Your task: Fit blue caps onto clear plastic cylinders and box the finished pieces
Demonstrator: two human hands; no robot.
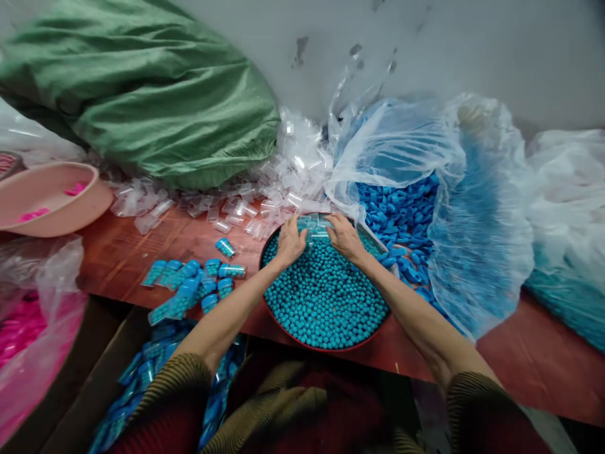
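My left hand (pixel 292 241) and my right hand (pixel 346 237) are half closed, fingers curled in at either end of some clear tubes (pixel 317 234), holding them between them; how many, I can't count. The tubes sit over the blue beads (pixel 326 296), just inside the far rim of the basin (pixel 326 348), itself at the near edge of the surface (pixel 515 372). I'd expect the tubes to be light, stiff and slick, best gripped by their ends; the beads should roll and spill easily, and the full basin feel heavy. Capped jars (pixel 184 284) lie left of it toward the near edge, empty tubes (pixel 293 170) along the far edge, and blue plastic pieces (pixel 401 211) to its right.
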